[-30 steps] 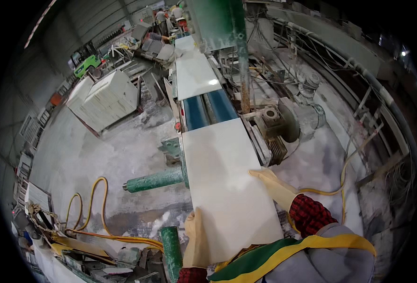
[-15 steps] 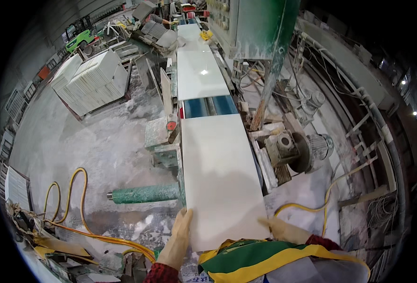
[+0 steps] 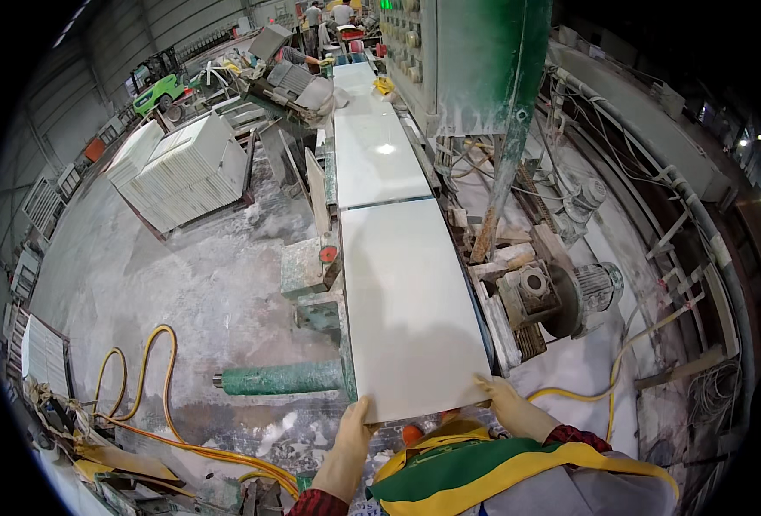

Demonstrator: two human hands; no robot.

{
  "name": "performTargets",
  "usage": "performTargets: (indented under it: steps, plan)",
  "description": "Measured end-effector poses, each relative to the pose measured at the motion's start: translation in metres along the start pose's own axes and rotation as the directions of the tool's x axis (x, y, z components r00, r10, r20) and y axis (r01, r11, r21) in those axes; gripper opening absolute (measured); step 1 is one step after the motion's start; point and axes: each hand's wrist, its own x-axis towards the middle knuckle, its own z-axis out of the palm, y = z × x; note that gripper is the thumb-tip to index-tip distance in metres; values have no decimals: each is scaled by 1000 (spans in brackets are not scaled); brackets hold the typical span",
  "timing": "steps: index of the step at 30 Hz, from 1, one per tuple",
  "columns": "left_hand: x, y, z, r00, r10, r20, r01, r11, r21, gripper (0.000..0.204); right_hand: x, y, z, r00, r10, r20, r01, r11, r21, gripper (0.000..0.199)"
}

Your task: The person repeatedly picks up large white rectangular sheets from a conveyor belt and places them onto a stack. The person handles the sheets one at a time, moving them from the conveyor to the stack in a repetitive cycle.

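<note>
A long white stone slab point(image 3: 415, 301) lies flat on the conveyor in front of me. My left hand point(image 3: 350, 434), in a pale glove, grips its near left corner with the thumb at the edge. At the near right corner, my right hand point(image 3: 509, 408) grips the slab, also gloved. The undersides of both grips are hidden beneath the slab. Just beyond, a second white slab point(image 3: 376, 163) lies in line, parted from mine by a narrow gap. A green and yellow apron covers my front.
On the left, a green roller point(image 3: 286, 378) juts out, with a yellow hose point(image 3: 170, 378) on the floor. Stacked white slabs point(image 3: 187, 168) stand farther back. To the right are a motor point(image 3: 595, 288) and a green control cabinet point(image 3: 484, 69). People work at the far end.
The near slab has moved away along the conveyor, shrinking the blue gap before the second slab to a narrow line. My hands are now at its near corners, and my view has tilted up.
</note>
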Motion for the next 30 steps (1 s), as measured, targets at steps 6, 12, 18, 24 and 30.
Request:
performTargets:
  steps: [6,12,18,24,30]
  plan:
    - [-48,-18,39,944,-329,-20,321,932,-169,49,-8,37,8,910,400,112,-402,783,475,56]
    - [-20,-26,49,969,-204,-139,180,970,-165,51,19,46,11,888,460,24,-448,849,282,54]
    - [12,-50,22,978,-189,-89,174,972,-156,45,51,101,-22,918,363,159,-396,828,397,57]
    - [14,-41,33,975,-185,-122,166,974,-151,45,74,134,-36,932,361,-37,-354,927,120,58]
    - [15,-36,33,974,-177,-139,161,980,-117,52,60,78,-7,912,410,16,-385,842,378,54]
